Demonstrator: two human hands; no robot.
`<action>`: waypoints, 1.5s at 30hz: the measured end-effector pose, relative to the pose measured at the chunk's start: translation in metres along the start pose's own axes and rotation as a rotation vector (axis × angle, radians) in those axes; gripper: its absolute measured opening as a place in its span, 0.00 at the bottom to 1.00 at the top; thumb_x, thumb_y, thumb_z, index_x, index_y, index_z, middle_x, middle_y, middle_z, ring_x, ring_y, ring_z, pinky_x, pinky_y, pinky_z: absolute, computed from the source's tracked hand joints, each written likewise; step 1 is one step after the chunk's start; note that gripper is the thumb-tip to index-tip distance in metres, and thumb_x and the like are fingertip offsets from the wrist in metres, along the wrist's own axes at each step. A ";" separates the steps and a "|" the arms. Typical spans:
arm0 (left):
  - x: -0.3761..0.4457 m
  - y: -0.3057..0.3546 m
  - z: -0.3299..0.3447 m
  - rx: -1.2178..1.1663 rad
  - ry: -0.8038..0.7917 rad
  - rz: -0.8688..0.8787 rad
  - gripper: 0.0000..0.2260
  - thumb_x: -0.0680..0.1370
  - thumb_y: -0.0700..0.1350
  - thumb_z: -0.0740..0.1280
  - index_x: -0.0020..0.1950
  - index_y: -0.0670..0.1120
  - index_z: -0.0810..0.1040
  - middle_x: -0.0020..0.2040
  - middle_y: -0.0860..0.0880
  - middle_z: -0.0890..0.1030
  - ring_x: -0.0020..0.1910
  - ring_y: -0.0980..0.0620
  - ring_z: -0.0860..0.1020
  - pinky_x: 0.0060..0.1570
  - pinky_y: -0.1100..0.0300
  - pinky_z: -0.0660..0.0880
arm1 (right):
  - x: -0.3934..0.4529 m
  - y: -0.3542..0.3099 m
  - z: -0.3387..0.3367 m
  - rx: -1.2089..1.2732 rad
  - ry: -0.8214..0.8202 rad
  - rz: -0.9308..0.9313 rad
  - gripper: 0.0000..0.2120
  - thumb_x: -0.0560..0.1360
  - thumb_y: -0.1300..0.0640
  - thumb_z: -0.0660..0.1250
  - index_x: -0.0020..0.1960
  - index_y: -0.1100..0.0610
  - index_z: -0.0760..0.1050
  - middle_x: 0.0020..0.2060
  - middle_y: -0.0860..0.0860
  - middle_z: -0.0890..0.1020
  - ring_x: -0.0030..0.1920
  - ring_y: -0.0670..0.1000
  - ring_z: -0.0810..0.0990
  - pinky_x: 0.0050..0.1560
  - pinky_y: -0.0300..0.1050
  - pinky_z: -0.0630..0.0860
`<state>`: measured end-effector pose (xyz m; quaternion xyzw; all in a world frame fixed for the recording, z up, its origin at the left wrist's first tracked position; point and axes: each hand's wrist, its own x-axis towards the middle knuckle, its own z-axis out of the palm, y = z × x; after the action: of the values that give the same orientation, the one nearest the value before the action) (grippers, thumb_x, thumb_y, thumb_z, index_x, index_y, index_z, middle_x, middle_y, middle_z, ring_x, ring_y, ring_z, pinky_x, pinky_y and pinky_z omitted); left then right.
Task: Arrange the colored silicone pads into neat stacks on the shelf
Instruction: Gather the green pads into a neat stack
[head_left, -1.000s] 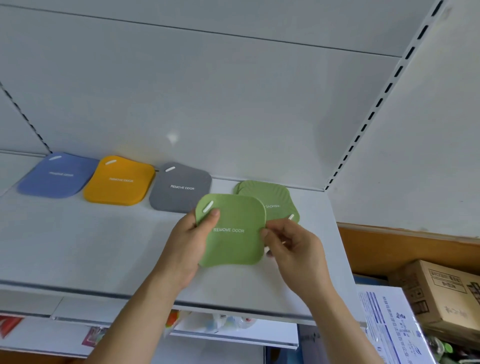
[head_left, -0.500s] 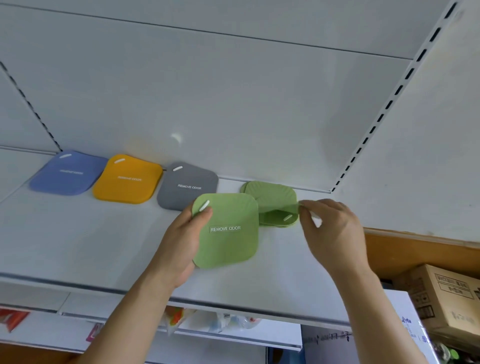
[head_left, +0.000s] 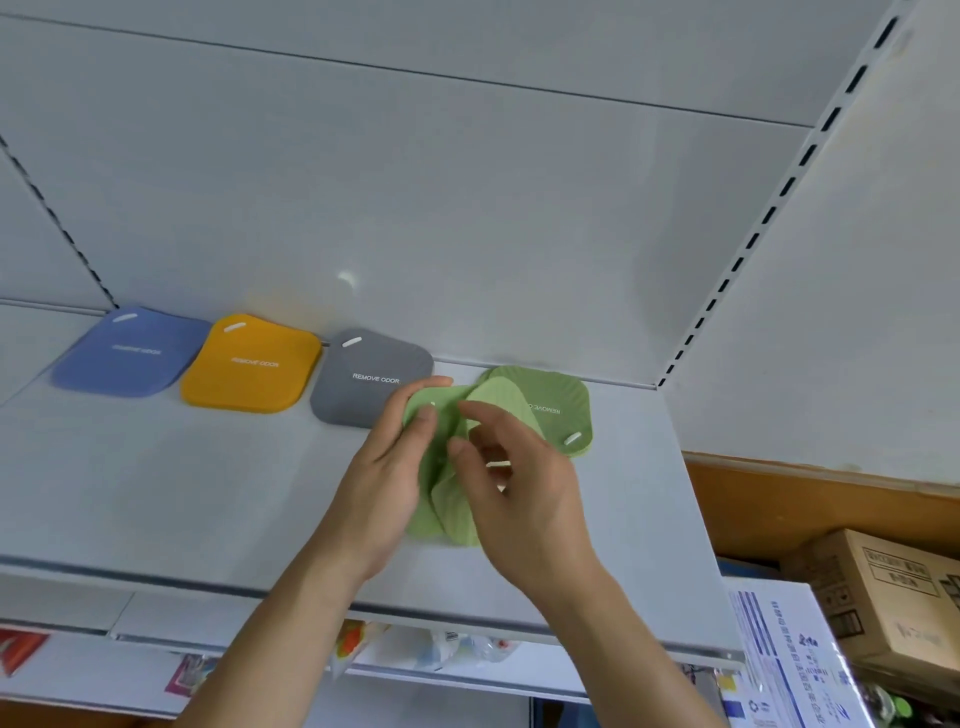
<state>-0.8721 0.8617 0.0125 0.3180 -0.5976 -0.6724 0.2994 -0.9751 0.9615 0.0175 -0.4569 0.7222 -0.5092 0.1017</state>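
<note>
Head camera first: what's in the hands?

— Both hands work two green pads (head_left: 452, 499) in front of the grey pad (head_left: 371, 376). Left hand (head_left: 387, 478) pinches the lower one, thumb on top near its slot. Right hand (head_left: 524, 493) pinches the upper one, which flops and overlaps the first.

— And the rest of the green ones?

— A green stack (head_left: 556, 410) lies just right of the grey pad, on the shelf (head_left: 156, 493); its top pad is turned so the print reads backwards.

— How to do this well?

— I'd square the two edges, match the slots, then lay them flat.

— Anything unclear?

— The right palm hides where the pads meet, and I can't count the stack.
</note>
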 end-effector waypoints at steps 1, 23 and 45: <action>-0.001 0.000 -0.002 -0.024 -0.011 -0.005 0.13 0.88 0.52 0.58 0.67 0.63 0.78 0.65 0.55 0.83 0.67 0.50 0.80 0.72 0.40 0.72 | -0.001 0.000 0.001 0.045 -0.009 0.016 0.13 0.81 0.56 0.68 0.64 0.48 0.80 0.48 0.42 0.84 0.48 0.44 0.83 0.48 0.36 0.79; -0.004 0.001 -0.003 -0.234 -0.070 -0.122 0.19 0.87 0.54 0.55 0.68 0.52 0.82 0.64 0.44 0.84 0.65 0.43 0.82 0.67 0.43 0.76 | 0.024 0.029 -0.027 -0.475 0.176 -0.485 0.11 0.76 0.54 0.75 0.57 0.55 0.84 0.51 0.53 0.79 0.51 0.57 0.77 0.50 0.56 0.76; -0.006 0.000 0.002 -0.222 -0.079 -0.095 0.19 0.84 0.59 0.60 0.66 0.52 0.82 0.64 0.43 0.84 0.66 0.42 0.81 0.72 0.37 0.72 | 0.027 0.024 -0.037 -0.237 0.041 -0.437 0.02 0.77 0.58 0.72 0.48 0.56 0.80 0.46 0.45 0.78 0.50 0.50 0.75 0.51 0.40 0.73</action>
<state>-0.8703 0.8676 0.0127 0.2844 -0.5151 -0.7598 0.2766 -1.0264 0.9659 0.0238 -0.6006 0.6629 -0.4398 -0.0798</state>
